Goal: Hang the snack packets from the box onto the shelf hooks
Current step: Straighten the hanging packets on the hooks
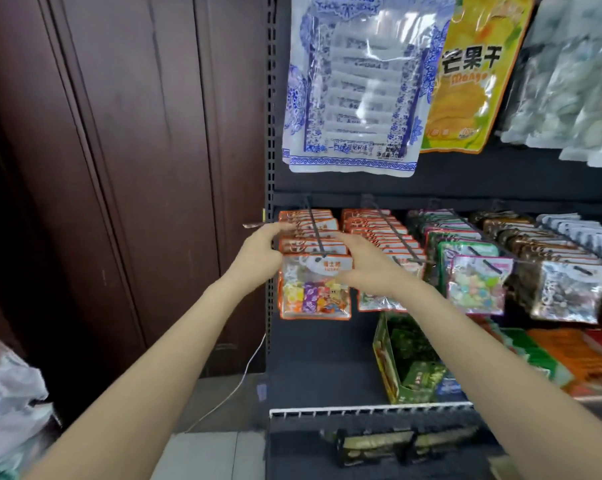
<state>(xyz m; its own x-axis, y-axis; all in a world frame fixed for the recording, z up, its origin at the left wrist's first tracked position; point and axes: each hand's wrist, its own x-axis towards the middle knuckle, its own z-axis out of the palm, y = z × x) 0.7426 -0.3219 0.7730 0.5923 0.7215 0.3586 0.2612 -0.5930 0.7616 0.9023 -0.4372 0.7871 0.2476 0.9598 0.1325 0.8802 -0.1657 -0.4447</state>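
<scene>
A row of orange-edged snack packets hangs on the leftmost black hook (314, 226) of the dark shelf. The front packet (313, 292) is clear, with colourful candies inside. My left hand (259, 252) holds the left edge of the packets near the hook's tip. My right hand (365, 266) pinches the front packet's right edge between fingers and thumb. Motion blur hides the exact finger positions. A second hook (395, 233) to the right carries more orange packets.
Further hooks to the right hold green, brown and silver packets (476, 289). Large blue-white (355, 81) and yellow mango (469, 74) bags hang above. A green display box (384, 358) stands on the lower shelf. A dark wooden door (119, 168) is on the left, a white bag (8, 393) below it.
</scene>
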